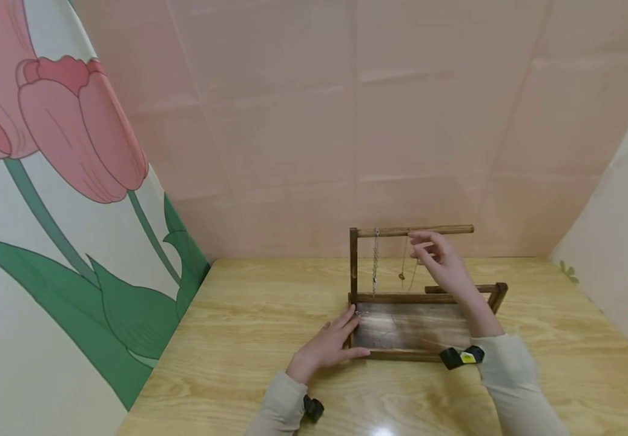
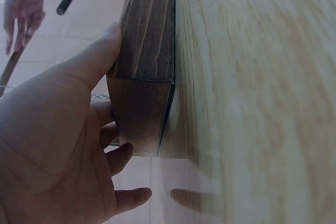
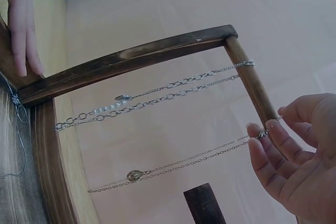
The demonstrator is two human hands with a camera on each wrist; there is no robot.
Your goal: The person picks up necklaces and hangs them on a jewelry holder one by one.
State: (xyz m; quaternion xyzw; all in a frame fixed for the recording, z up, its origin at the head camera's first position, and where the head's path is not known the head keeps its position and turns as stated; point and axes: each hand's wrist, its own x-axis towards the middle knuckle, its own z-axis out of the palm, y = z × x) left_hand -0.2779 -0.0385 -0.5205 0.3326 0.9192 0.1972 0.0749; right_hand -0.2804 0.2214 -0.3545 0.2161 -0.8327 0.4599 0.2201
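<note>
A dark wooden jewelry stand with a shallow tray base stands on the table. My left hand rests at its left end, thumb on the front rim and fairly straight fingers on the end wall; the left wrist view shows the thumb against the dark wood. At the upper bar, my right hand pinches the end of a thin necklace with a small round pendant. A thicker silver chain necklace hangs from that bar nearer the upright post.
Inside the tray's left end lies a thin silver chain. A shorter, lower bar rises at the stand's right side, behind my right forearm. Wood-grain table surrounds the stand, with a pink backdrop behind.
</note>
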